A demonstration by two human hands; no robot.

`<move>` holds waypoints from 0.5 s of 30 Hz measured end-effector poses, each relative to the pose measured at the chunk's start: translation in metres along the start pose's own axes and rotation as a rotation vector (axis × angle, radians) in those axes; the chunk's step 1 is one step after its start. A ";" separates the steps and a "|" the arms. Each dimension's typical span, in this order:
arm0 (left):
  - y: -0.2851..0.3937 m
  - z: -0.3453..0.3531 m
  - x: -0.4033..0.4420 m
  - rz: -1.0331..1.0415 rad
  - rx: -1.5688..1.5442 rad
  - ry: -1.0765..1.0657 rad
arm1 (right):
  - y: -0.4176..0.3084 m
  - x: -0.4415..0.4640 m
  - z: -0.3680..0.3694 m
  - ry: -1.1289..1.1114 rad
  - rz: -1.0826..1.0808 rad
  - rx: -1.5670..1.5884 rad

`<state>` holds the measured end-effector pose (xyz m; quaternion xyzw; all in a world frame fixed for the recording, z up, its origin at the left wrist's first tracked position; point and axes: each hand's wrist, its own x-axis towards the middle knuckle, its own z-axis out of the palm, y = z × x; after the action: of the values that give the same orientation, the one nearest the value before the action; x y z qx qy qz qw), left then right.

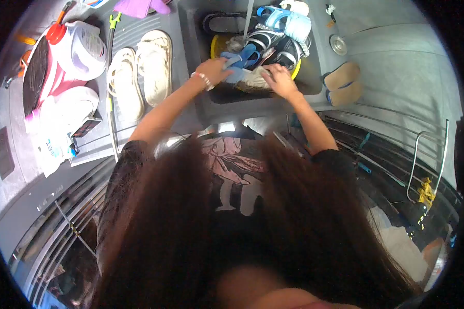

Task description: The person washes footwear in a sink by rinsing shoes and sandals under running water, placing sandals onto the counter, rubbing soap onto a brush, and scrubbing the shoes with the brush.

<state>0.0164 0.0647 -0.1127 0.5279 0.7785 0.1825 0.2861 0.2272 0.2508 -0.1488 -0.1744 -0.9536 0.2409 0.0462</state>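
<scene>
In the head view, several wet shoes and sandals fill a dark grey sink (314, 77). My left hand (215, 71), wearing a beaded bracelet, is closed at a blue sandal (248, 55); a pale blue strip sticks out past its fingers. My right hand (280, 81) has its fingers curled on an off-white, soft-looking piece (257, 79) near the sink's front wall; its exact kind is unclear. Behind the hands lie black-and-white sandals (283, 51) and a light blue sandal (294, 24). Water runs from a tap (249, 15) among them. A yellow basin (218, 47) shows beneath.
Cream sandals (157, 67) stand on the ridged drainboard at left, beside a green-tipped stick (111, 77) and a white jug with a red cap (82, 50). Tan slippers (343, 84) lean right of the sink. Metal racks (397, 116) flank me below.
</scene>
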 end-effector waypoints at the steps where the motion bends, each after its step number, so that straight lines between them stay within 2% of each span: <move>1: 0.001 0.006 0.023 -0.182 0.002 -0.093 | 0.005 0.005 0.009 0.039 0.019 0.020; 2: -0.003 0.012 0.041 -0.366 0.005 -0.184 | 0.000 0.011 0.003 -0.053 0.068 0.005; 3: -0.019 0.027 0.056 -0.367 0.008 -0.182 | 0.013 0.013 0.014 -0.035 -0.048 0.026; 5: -0.056 0.065 0.072 -0.343 -0.201 -0.113 | 0.010 0.017 0.011 -0.082 -0.091 0.035; 6: -0.061 0.066 0.077 -0.456 -0.206 -0.155 | 0.012 0.019 0.012 -0.113 -0.121 0.023; 7: -0.056 0.053 0.076 -0.455 -0.204 -0.144 | 0.012 0.019 0.012 -0.121 -0.045 0.045; 9: -0.049 0.035 0.064 -0.466 -0.291 -0.298 | 0.017 0.018 0.007 -0.224 -0.059 0.280; 11: -0.039 0.025 0.063 -0.446 -0.256 -0.319 | 0.017 0.015 0.004 -0.328 0.042 0.449; 13: -0.029 0.018 0.058 -0.382 -0.220 -0.426 | 0.017 0.013 -0.004 -0.267 -0.126 0.470; 15: -0.032 0.015 0.044 -0.346 -0.312 -0.370 | 0.017 0.012 -0.014 -0.265 -0.170 0.428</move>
<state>-0.0096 0.0928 -0.1544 0.3611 0.7541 0.1492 0.5279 0.2236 0.2758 -0.1442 -0.0470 -0.8900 0.4530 -0.0231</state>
